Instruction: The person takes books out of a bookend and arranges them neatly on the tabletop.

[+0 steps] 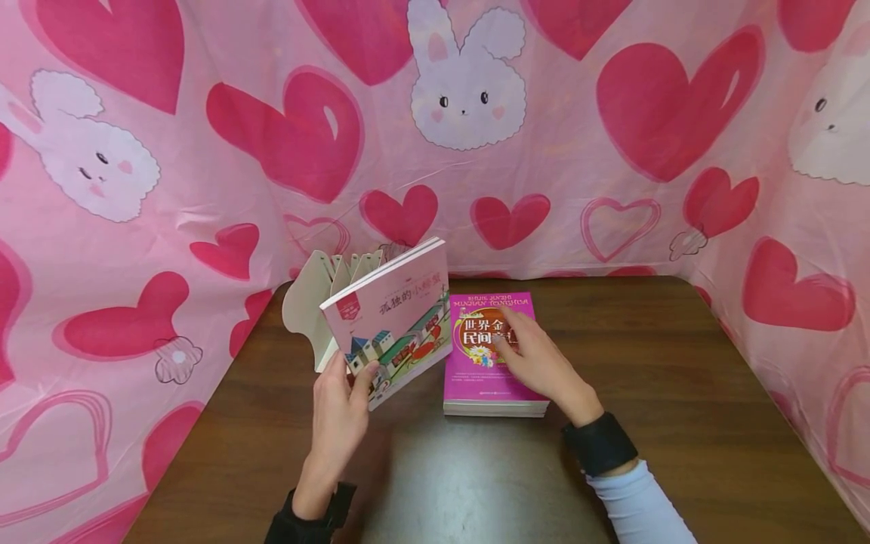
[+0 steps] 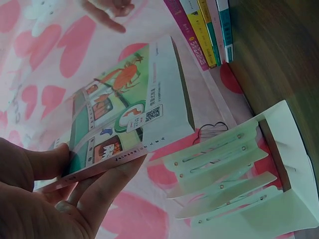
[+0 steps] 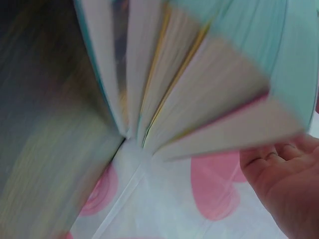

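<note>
My left hand [image 1: 342,404] grips a pink picture book [image 1: 401,321] by its lower left corner, thumb on the illustrated cover and fingers behind. The book is tilted and raised above the table; its other side and a QR code show in the left wrist view. Over a stack of books topped by a purple book [image 1: 492,385] is my right hand [image 1: 540,366], fingers loosely extended; it looks apart from the stack in the left wrist view [image 2: 107,12]. The stack's page edges [image 3: 219,89] are blurred in the right wrist view.
Behind the raised book stands a cream-coloured rack [image 1: 309,310] with several upright dividers, partly hidden in the head view. The brown wooden table [image 1: 680,423] carries the rack and stack. A pink cloth [image 1: 469,174] with hearts and rabbits hangs round the back and sides.
</note>
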The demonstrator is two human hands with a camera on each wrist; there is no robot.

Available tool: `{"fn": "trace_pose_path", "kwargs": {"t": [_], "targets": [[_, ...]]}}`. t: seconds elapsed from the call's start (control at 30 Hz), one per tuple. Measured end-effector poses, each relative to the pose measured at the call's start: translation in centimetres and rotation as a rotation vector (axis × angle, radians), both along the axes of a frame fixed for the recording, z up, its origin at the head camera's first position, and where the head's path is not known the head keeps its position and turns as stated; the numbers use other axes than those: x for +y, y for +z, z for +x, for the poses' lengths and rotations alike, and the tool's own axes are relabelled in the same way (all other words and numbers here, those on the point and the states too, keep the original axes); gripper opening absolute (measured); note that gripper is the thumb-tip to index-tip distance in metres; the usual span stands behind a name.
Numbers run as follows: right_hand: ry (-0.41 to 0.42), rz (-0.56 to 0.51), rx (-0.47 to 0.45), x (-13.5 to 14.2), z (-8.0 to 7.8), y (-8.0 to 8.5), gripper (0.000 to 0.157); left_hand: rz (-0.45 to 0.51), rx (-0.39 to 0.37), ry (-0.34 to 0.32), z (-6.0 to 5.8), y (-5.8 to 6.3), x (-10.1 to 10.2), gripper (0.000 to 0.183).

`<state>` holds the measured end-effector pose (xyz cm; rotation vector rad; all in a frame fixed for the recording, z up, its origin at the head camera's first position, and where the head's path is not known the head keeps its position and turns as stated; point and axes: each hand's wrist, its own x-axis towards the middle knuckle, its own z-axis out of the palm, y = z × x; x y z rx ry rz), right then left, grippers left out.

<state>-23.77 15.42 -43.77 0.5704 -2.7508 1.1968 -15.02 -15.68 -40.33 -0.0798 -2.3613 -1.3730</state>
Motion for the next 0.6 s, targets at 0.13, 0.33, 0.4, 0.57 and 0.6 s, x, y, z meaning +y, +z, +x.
{"fn": "trace_pose_path", "kwargs": {"t": [0.13,0.33,0.4,0.57,0.6], "targets": [[0.018,-0.021,0.025,-1.3,0.2,-0.2,0.072,0.018,-0.013,-0.01,-0.2,0.0,0.0,0.041],[0.053,-0.048,0.047,-2.9,0.5,-0.2,0.071,0.055,-0.029,-0.029,-0.4,-0.1,0.3,0.042],[0.067,-0.063,0.047,-3.4,0.6,-0.1,0.071,0.056,-0.03,-0.038,-0.4,-0.1,0.4,0.042],[0.096,-0.106,0.065,-4.2,0.7,-0.1,0.071,0.046,-0.034,-0.062,-0.6,-0.1,0.7,0.04],[0.104,-0.105,0.077,-4.3,0.8,-0.1,0.071,0.047,-0.037,-0.068,-0.7,-0.1,0.7,0.041]]}}
